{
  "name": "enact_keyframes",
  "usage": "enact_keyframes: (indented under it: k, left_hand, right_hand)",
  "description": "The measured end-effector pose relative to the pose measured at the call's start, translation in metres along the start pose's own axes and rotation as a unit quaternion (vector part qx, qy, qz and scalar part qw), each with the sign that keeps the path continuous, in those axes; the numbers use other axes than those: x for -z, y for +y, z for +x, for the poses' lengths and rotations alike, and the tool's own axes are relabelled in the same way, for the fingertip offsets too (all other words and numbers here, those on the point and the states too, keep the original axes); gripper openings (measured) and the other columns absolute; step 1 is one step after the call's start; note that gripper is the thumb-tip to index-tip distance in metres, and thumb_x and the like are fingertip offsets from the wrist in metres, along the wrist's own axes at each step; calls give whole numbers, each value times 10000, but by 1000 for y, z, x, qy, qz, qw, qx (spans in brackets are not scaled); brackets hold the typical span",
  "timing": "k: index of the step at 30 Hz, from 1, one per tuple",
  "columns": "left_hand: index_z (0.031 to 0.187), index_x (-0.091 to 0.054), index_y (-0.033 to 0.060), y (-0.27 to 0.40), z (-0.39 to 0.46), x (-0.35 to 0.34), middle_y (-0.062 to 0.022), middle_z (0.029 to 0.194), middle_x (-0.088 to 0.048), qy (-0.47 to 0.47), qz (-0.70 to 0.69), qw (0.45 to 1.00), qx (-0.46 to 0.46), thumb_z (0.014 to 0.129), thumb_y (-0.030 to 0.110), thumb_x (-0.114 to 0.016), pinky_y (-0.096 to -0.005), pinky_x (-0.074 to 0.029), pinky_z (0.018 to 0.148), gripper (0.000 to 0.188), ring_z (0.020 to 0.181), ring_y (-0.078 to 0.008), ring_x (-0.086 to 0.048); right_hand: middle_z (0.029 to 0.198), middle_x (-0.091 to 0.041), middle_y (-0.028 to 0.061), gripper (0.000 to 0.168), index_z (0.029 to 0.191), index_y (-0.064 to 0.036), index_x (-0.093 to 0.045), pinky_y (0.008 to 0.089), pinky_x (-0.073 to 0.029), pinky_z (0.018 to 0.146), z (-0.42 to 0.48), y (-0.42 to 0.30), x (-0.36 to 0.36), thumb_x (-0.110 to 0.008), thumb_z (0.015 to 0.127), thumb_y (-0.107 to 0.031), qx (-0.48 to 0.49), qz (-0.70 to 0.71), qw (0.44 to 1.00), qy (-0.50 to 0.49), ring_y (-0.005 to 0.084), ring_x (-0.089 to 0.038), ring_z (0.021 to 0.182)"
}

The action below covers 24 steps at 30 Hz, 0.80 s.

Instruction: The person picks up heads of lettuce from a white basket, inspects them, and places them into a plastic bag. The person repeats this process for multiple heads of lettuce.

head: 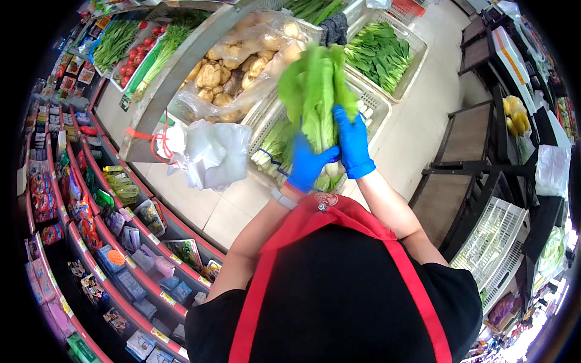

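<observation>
Both my hands wear blue gloves and are closed around a bundle of leafy green lettuce (pixel 320 100), its leaves pointing away from me and slightly blurred. My left hand (pixel 308 159) grips the bundle low on its left side, near the pale stem ends. My right hand (pixel 354 140) holds its right side a little higher up. A blue band shows around the stems near my left thumb. Beneath the bundle stands a white plastic crate (pixel 381 113) with more banded greens (pixel 272 152) in it, partly hidden by the bundle and my hands.
A bag of brown root vegetables (pixel 211 77) lies beyond a metal rail (pixel 168 68) hung with clear plastic bags (pixel 218 149). Another crate holds bok choy (pixel 379 54). Packed shelves (pixel 150 236) line the left; dark display racks (pixel 463 131) stand right.
</observation>
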<state>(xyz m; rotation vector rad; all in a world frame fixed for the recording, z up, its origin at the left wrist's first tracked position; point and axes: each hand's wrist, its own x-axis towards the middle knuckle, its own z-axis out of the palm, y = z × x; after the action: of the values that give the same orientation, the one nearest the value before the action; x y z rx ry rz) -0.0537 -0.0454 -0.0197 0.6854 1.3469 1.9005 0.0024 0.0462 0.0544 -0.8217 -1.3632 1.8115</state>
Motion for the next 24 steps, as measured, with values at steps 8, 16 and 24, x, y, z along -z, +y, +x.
enact_keyframes:
  k: [8, 16, 24]
  left_hand:
    - [988, -587, -60, 54, -11, 4, -93, 950, -628, 88, 46, 991, 90, 839, 240, -609, -266, -463, 704, 335, 826, -119, -581]
    - [1282, -394, -1, 62, -5, -8, -71, 1262, -455, 126, -109, 984, 59, 933, 270, -447, -280, -362, 941, 445, 1113, -152, -447]
    - [1172, -476, -35, 54, 3, -13, -101, 1119, -546, 167, -131, 977, 23, 906, 288, -484, -297, -427, 830, 418, 982, -165, -530]
  right_hand:
    - [1129, -558, 75, 332, 1195, -38, -486, 307, -427, 878, 5, 11, 0, -488, 905, -200, -7, 90, 995, 30, 179, -534, 1014]
    - [1167, -542, 73, 346, 1211, -50, -475, 339, -403, 929, 4, 8, 4, -474, 905, -210, -76, 285, 955, 30, 205, -523, 1049]
    - [1194, -529, 81, 355, 1223, -43, -469, 338, -384, 946, -1, -5, 1, -465, 904, -198, -102, 422, 900, 24, 213, -506, 1080]
